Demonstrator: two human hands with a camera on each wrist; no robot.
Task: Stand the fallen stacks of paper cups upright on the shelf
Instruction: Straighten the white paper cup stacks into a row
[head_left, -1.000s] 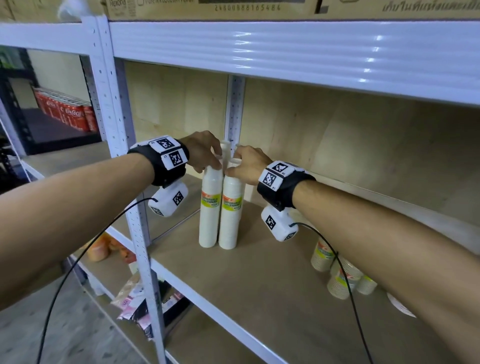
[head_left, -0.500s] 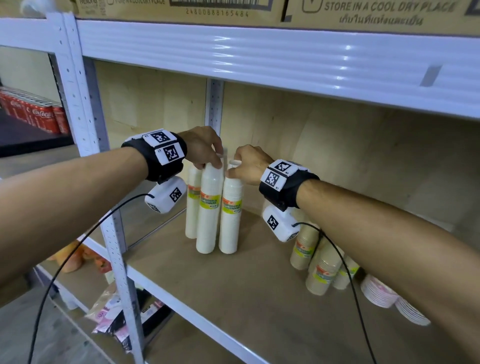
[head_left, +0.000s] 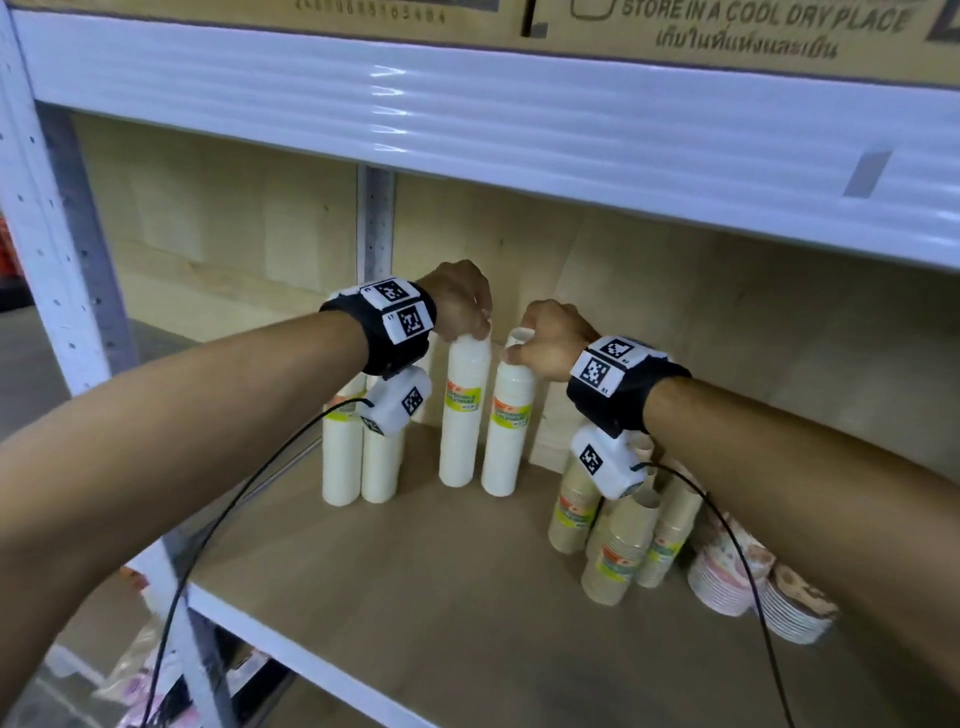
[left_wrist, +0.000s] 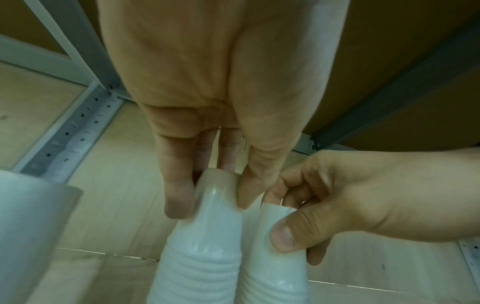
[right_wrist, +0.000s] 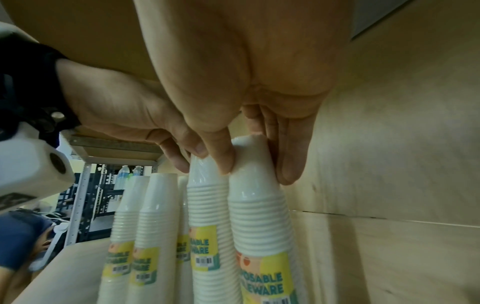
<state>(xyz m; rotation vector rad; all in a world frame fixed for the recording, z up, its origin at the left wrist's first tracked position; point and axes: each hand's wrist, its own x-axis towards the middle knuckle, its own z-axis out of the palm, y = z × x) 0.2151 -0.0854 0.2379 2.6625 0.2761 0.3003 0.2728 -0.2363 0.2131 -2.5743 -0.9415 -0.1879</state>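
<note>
Two wrapped white paper-cup stacks (head_left: 358, 457) stand at the left of the wooden shelf board (head_left: 415, 571). Next, the left hand (head_left: 460, 306) pinches the top of an upright white stack (head_left: 464, 410); touching it, the right hand (head_left: 550, 345) pinches its neighbouring stack (head_left: 509, 421). Rightward, brown cup stacks (head_left: 618, 540) seem to lean.

Bystanders on and around the rack

A cardboard box (head_left: 727, 31) printed "STORE IN A COOL DRY PLACE" sits on the upper level; stacked patterned paper plates (head_left: 769, 597) lean at far right; crumpled packets (head_left: 150, 675) lie on the level below.
</note>
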